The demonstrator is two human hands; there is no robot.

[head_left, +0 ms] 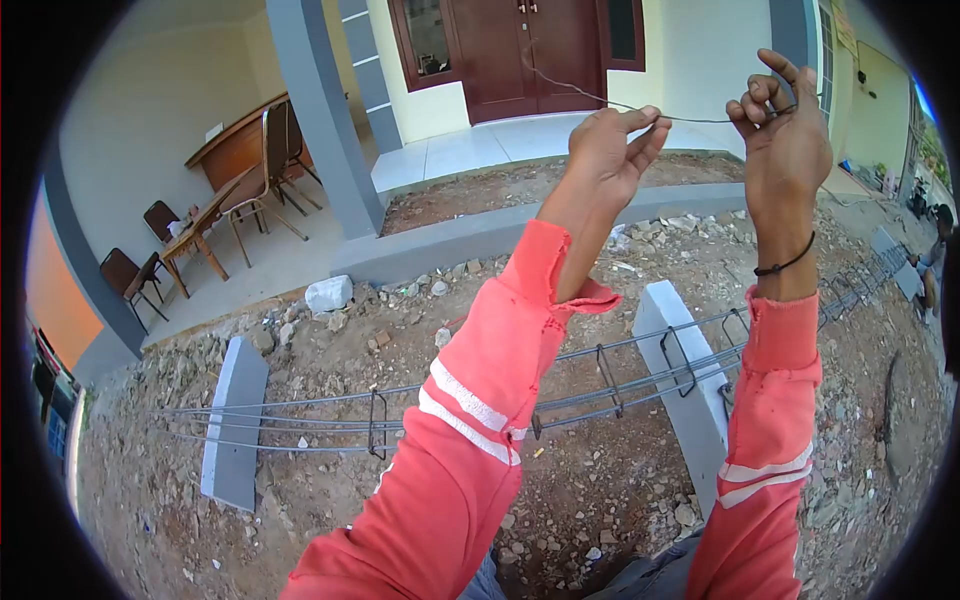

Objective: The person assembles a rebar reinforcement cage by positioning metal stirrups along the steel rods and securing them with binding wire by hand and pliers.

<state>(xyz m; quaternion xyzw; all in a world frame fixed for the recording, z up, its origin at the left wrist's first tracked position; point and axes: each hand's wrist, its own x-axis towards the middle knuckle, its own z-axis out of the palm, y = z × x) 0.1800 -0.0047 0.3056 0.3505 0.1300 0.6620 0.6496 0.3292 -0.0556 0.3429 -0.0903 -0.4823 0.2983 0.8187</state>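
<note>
Fingertips of the left hand (606,158) and right hand (784,150) pinch a thin, grey metal wire (700,121), raised higher than the long steel-rod cage (640,381); a slipping pinch could let its curled loose end spring or kink.

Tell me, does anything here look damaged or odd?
Yes: the left cuff looks torn, split open with its edge hanging loose. The right cuff seems worn too, its edge ragged.
</note>
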